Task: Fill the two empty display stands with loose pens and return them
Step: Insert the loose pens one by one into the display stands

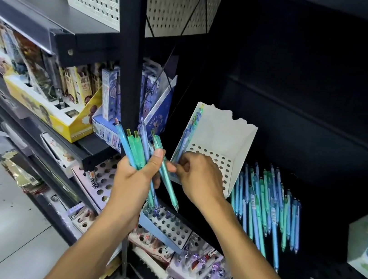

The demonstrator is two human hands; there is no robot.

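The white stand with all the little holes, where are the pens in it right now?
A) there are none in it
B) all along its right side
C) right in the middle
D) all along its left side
D: in the white stand a few pens stand in a row against its left wall, and the holes across the middle and right are bare.

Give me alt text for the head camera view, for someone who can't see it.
A person's left hand grips a bunch of blue and green pens while the right hand feeds pens into a white perforated display stand on a black shelf; loose pens lie beside it.
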